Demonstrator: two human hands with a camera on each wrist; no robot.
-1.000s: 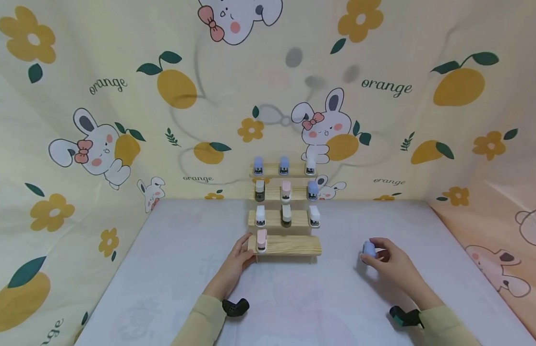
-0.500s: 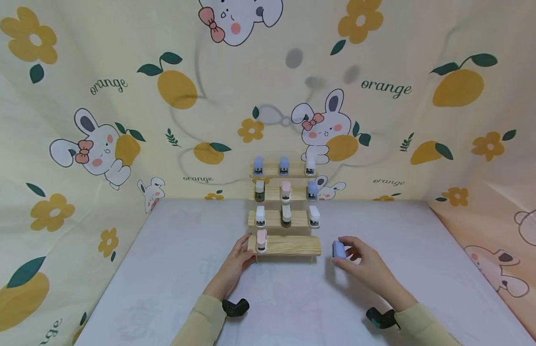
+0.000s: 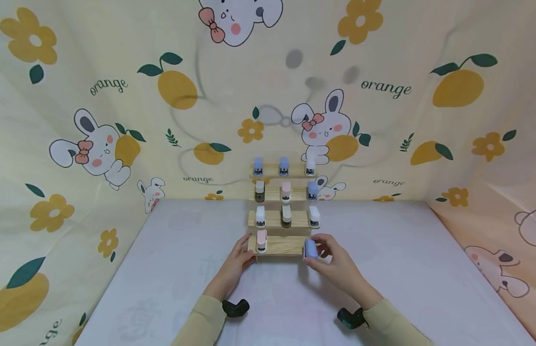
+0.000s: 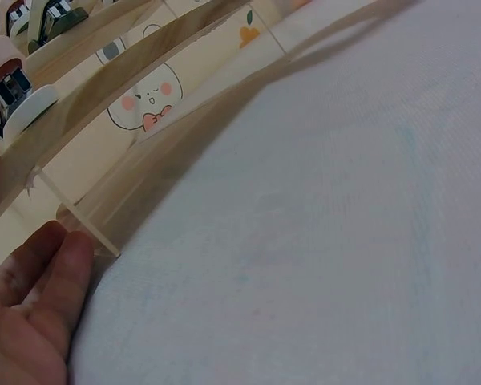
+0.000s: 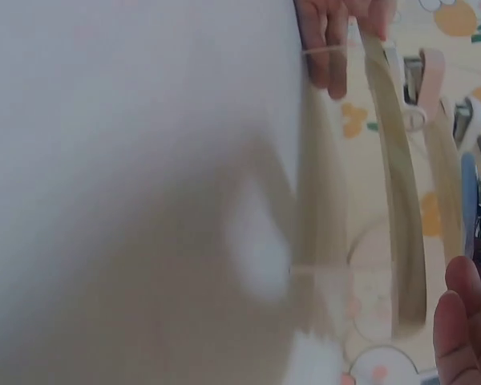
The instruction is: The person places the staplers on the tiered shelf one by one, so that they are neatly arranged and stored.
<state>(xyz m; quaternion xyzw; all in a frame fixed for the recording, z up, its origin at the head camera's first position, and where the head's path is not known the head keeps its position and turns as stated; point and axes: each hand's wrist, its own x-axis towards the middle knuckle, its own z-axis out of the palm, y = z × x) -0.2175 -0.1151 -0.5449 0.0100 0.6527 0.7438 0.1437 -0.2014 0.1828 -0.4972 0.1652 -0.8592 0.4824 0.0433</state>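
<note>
In the head view my right hand (image 3: pixel 339 264) pinches a small blue stapler (image 3: pixel 310 248) at the right end of the lowest tier of a wooden display stand (image 3: pixel 285 245). Whether the stapler touches the board, I cannot tell. At the tier's left end, my left hand (image 3: pixel 232 267) grips the board. The left wrist view has its fingers (image 4: pixel 68 269) by a clear leg under that tier. A pink stapler (image 3: pixel 261 240) stands on the left of the same tier. In the right wrist view the blue stapler (image 5: pixel 468 204) is partly cut off by the frame edge.
Three higher tiers carry several more mini staplers: blue ones (image 3: pixel 284 166), white ones (image 3: pixel 314 216), grey ones (image 3: pixel 286 216) and a pink one. A white cloth (image 3: pixel 186 240) covers the table. Behind it hangs a printed curtain (image 3: pixel 233 96).
My right hand has moved left with the blue stapler, from the table's right side to the lowest tier's right end. The left hand has kept its place.
</note>
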